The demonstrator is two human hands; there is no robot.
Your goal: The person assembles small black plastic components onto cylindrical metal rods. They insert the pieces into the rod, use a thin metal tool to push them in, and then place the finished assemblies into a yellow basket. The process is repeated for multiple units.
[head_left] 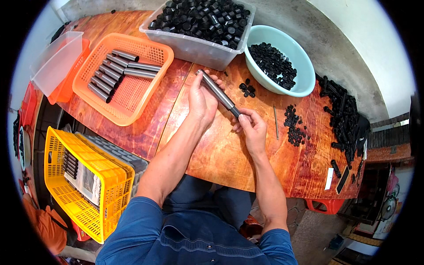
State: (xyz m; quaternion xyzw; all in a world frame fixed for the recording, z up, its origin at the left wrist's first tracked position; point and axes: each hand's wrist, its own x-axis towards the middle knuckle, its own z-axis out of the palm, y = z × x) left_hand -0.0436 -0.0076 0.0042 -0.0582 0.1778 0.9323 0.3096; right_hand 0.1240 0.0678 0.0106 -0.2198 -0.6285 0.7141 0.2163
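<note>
Over the middle of the wooden table [185, 70], a grey metal tube [217, 91] with black ends lies tilted across my left hand [204, 99]. The fingers of that hand are wrapped round its upper part. At the lower end, my right hand [252, 129] pinches a black cylindrical end piece [236, 112] that is in line with the tube. How far this piece sits inside the tube cannot be seen. Several similar metal tubes [106, 77] lie in an orange basket [165, 53] to the left.
A clear bin [190, 46] holds black caps; a pale blue bowl [305, 87] holds small black parts. Loose black pieces [247, 89], a thin metal rod [276, 123], small black rings [293, 126] and a black heap [342, 110] lie rightward. A yellow crate [49, 165] stands lower left.
</note>
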